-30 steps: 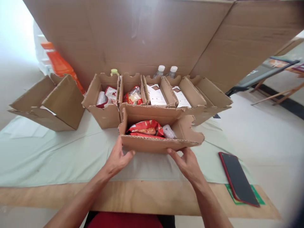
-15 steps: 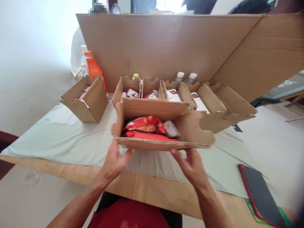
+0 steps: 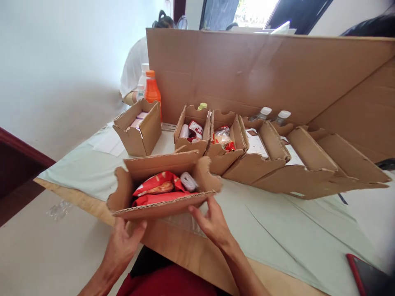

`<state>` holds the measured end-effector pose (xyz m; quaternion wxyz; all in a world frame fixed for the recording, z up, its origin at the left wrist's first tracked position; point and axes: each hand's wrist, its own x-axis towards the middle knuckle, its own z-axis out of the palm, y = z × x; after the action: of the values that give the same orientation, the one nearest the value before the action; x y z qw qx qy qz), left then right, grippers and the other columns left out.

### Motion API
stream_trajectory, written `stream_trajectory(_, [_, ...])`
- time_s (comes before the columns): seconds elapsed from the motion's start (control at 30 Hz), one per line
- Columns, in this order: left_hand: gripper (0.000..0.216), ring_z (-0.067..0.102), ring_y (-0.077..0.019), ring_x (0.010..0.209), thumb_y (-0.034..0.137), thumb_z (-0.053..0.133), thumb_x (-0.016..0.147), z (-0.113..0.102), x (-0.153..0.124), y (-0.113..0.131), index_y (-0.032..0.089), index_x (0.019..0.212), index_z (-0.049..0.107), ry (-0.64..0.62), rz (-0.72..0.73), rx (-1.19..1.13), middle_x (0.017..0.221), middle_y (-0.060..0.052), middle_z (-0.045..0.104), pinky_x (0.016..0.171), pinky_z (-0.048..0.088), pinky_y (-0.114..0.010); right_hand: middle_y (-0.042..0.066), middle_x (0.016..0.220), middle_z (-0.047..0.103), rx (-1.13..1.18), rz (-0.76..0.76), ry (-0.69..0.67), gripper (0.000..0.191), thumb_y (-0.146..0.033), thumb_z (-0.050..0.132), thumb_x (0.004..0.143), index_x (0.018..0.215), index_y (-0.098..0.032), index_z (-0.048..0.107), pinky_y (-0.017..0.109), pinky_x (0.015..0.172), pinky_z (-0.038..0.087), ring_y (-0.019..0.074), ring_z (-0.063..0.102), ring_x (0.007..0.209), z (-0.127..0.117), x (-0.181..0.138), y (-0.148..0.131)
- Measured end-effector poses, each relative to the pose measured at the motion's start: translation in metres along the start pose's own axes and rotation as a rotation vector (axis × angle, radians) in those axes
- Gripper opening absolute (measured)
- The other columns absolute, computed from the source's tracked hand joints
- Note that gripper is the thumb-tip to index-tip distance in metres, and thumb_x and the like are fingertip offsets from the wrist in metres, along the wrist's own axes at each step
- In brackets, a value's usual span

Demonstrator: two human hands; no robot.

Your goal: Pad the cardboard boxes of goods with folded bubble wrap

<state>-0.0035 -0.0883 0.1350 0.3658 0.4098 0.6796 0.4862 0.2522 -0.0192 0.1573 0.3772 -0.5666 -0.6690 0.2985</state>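
Observation:
Both hands hold an open-topped cardboard box (image 3: 166,210) near the table's front edge. My left hand (image 3: 125,238) grips its near left corner, thumb on the near side and the other fingers partly hidden beneath. At the near right corner, my right hand (image 3: 212,222) grips it the same way. Inside the box lie a red snack packet (image 3: 159,184), a flat red packet (image 3: 163,199) in front of it, and a rolled whitish bundle (image 3: 188,181) on the right. The box is turned slightly, its right end farther from me.
Behind stand several notched cardboard boxes (image 3: 247,166) in a row, holding packets and white cards. Another box (image 3: 151,131) stands left, beside an orange bottle (image 3: 152,88). A tall cardboard panel (image 3: 222,70) closes the back. A red-edged phone (image 3: 370,275) lies front right. A person (image 3: 134,61) is beyond.
The held box and both hands have moved left and toward me, and the box has turned slightly. My view has swung, so the row of boxes appears farther right. Both hands keep their grip.

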Motion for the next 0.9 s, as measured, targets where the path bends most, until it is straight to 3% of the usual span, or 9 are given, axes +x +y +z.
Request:
stream_trajectory(0.1, [0.067,0.056,-0.0363,0.132,0.055,0.074,0.080,-0.008,-0.012,-0.009,0.021,0.132,0.052,0.110,0.025,-0.062,0.131,-0.015,0.063,0.118,0.038,-0.058,0.015,0.133,0.067,0.120,-0.108,-0.076,0.062,-0.040,0.063,0.086,0.142,-0.016,0.053,0.048,0.094,0.057,0.0323,0.065,0.114,0.031,0.038,-0.004])
stream_trajectory(0.27, [0.064,0.057,-0.0326,0.132,0.044,0.070,0.088,-0.003,-0.033,-0.028,0.025,0.143,0.043,0.076,0.095,-0.058,0.136,-0.014,0.060,0.121,0.036,-0.055,0.012,0.165,0.037,0.235,-0.174,0.000,0.074,-0.033,0.054,0.094,0.162,-0.020,0.027,0.054,0.123,0.033,0.0294,0.039,0.149,0.075,0.074,-0.003])
stream_trajectory(0.43, [0.066,0.056,-0.0355,0.134,0.044,0.068,0.090,0.002,-0.040,-0.036,0.025,0.147,0.040,0.065,0.035,-0.080,0.130,-0.015,0.062,0.116,0.041,-0.056,0.010,0.166,0.036,0.271,-0.209,0.068,0.069,-0.026,0.048,0.096,0.162,-0.021,0.028,0.053,0.125,0.031,0.0261,0.038,0.151,0.102,0.091,-0.004])
stream_trajectory(0.67, [0.079,0.057,-0.0347,0.134,0.045,0.062,0.093,0.018,-0.040,-0.034,0.031,0.160,0.022,0.110,0.002,-0.082,0.146,-0.015,0.053,0.116,0.043,-0.056,0.011,0.163,0.040,0.263,-0.247,0.181,0.062,-0.021,0.044,0.098,0.159,-0.022,0.036,0.053,0.124,0.035,0.0240,0.038,0.150,0.118,0.100,-0.011])
stream_trajectory(0.8, [0.075,0.055,-0.0346,0.138,0.037,0.057,0.097,0.026,-0.033,-0.034,0.034,0.162,0.021,0.094,0.077,-0.082,0.161,-0.013,0.038,0.114,0.047,-0.054,0.009,0.162,0.042,0.231,-0.331,0.194,0.053,-0.022,0.046,0.099,0.152,-0.026,0.047,0.049,0.121,0.038,0.0227,0.041,0.149,0.117,0.098,-0.013])
stream_trajectory(0.9, [0.074,0.045,-0.0355,0.147,0.029,0.057,0.097,0.033,-0.020,-0.030,0.036,0.162,0.023,0.046,0.189,-0.080,0.168,-0.010,0.029,0.114,0.049,-0.052,0.009,0.157,0.048,0.238,-0.288,0.234,0.044,-0.024,0.048,0.099,0.142,-0.026,0.056,0.048,0.120,0.039,0.0228,0.045,0.146,0.118,0.092,-0.001])
